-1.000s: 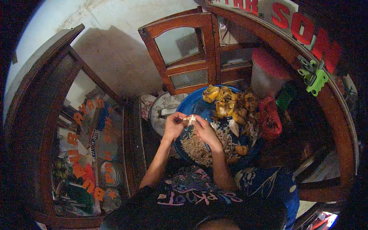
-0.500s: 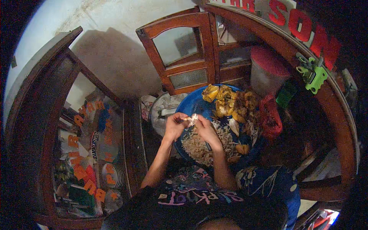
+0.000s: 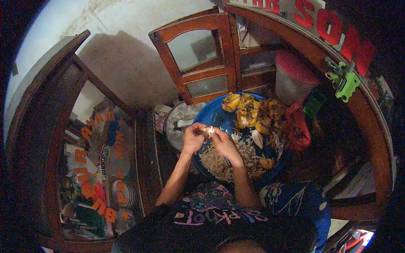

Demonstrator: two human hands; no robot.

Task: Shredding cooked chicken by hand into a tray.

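Note:
A small piece of pale chicken meat [image 3: 209,130] is pinched between my two hands, above a round blue tray [image 3: 217,116]. My left hand [image 3: 193,139] grips its left side with closed fingertips. From the right, my right hand [image 3: 225,146] holds the same piece with thumb and fingers pressed together. Beneath the hands, a heap of shredded chicken [image 3: 215,163] covers the tray's near part. Yellow-brown cooked chicken pieces [image 3: 249,113] lie at its far side, with darker ones to the right. A pale strip of meat [image 3: 256,139] rests between the two groups.
Left of the tray sits a round metal lid or pot [image 3: 173,134]. A red plastic bag [image 3: 298,130] and a white bucket with a pink lid [image 3: 293,82] stand to the right. Behind is an open wooden cabinet door [image 3: 206,74]; a glass-sided display case [image 3: 76,126] flanks me.
Both hands have shifted very slightly, the right one a little to the left, closer to the left. The piece of chicken stays between them.

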